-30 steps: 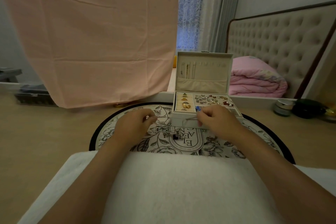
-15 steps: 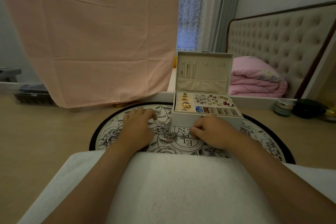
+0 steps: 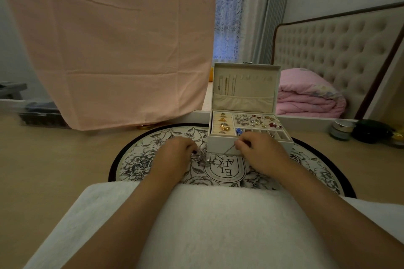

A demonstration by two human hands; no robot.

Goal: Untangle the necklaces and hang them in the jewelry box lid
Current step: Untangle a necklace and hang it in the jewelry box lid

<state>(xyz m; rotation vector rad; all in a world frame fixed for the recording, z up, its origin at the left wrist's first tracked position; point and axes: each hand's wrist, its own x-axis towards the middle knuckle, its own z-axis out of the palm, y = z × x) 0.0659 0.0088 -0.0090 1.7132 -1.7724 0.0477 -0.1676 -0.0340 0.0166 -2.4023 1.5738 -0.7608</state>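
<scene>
Right hand (image 3: 261,155): fingertips (image 3: 240,144) closed in a pinch on a thin silver chain strand (image 3: 229,150). The strand runs straight down-left from the pinch into the tangled clump of silver necklaces (image 3: 200,157).

Left hand (image 3: 175,156): fingers (image 3: 190,145) curled over the left side of the clump, gripping it. The clump is between my two hands, low over the round black-and-white floral mat (image 3: 140,159). Can't tell if it touches the mat. The mat has a black border and an oval lettered label in the middle, partly under the clump.

The cream rectangular jewelry box (image 3: 288,141) stands on the far side of the mat, directly behind my right hand, which covers part of its front wall. Its lid (image 3: 262,70) is open and upright. A few thin chains (image 3: 227,85) hang at the left of the lid, their lower ends dropping into a fabric pocket (image 3: 242,102).

In the tray, gold rings (image 3: 223,123) sit in the left column and mixed earrings (image 3: 253,120) in the back-right compartment. A small blue piece (image 3: 239,130) is in the front row of cells.

A white fluffy towel (image 3: 218,225) lies across my lap, both forearms resting on it. Beige floor (image 3: 54,159) all round.

Further out, a pink hanging sheet (image 3: 109,39) is at back left. A folded pink quilt (image 3: 306,98) and a beige tufted headboard (image 3: 338,46) are at back right. A small silver-lidded jar (image 3: 341,130) and a dark green round container (image 3: 371,131) sit on the floor at right.
</scene>
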